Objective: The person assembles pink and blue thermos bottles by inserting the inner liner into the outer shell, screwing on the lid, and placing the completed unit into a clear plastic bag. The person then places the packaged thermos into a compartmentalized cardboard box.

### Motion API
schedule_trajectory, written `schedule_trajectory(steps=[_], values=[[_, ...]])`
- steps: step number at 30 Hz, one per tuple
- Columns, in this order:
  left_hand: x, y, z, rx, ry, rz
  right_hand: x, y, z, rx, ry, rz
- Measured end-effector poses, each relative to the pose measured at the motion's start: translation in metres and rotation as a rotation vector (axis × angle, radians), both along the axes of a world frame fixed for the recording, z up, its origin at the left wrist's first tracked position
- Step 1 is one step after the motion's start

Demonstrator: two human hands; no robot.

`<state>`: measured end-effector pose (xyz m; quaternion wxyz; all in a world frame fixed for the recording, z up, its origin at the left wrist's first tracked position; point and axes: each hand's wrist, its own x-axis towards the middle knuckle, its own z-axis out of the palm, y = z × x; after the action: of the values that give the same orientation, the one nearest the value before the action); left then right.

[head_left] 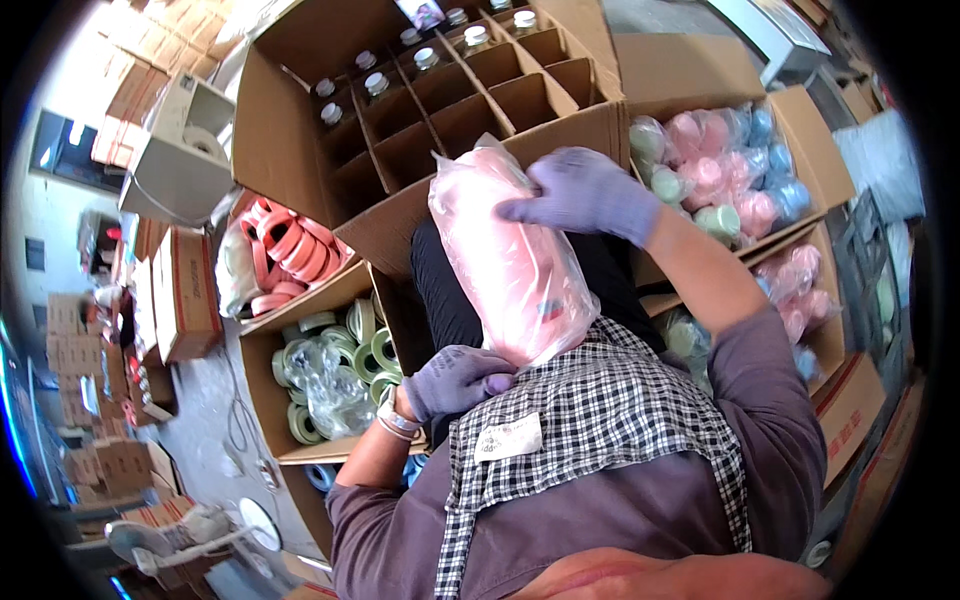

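Note:
A pink bottle [525, 260] in a clear plastic bag lies slantwise over my lap. My right hand [590, 195], in a lilac knitted glove, grips the bag's upper right side, its thumb lying across the plastic. At the lower end, my gloved left hand [460, 383] is closed with curled fingers against the bag's bottom edge. Just beyond the bag stands an open cardboard carton [285, 130] with dividers. Several clear bottles with silvery caps [425, 58] stand in its far and left cells; nearer cells show no bottles.
At left, boxes hold coral rings [290, 245] and pale green rings [360, 345]. On the right, an open carton [690, 70] contains bagged pink, blue and green pieces, with another box of bagged pieces [795, 285] nearer. A white fan [260, 523] stands lower left.

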<state>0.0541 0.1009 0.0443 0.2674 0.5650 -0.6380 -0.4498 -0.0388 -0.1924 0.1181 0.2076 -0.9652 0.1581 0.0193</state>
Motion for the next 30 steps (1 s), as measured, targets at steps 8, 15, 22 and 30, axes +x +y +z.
schedule_trajectory(steps=[8,15,22,30], values=[[-0.046,-0.022,0.008,-0.012,-0.350,-0.062,-0.089,-0.061,-0.113,0.773,-0.119,-0.145],[-0.058,-0.129,-0.040,-0.287,-0.449,-0.050,-0.324,-0.033,-0.243,1.256,-0.775,-0.496],[-0.064,-0.177,-0.015,-0.224,-0.526,-0.104,-0.563,-0.115,-0.279,0.275,-1.281,-1.579],[-0.021,-0.139,-0.003,-0.102,-0.561,0.086,-0.731,-0.184,-0.347,-0.514,0.036,-1.873]])
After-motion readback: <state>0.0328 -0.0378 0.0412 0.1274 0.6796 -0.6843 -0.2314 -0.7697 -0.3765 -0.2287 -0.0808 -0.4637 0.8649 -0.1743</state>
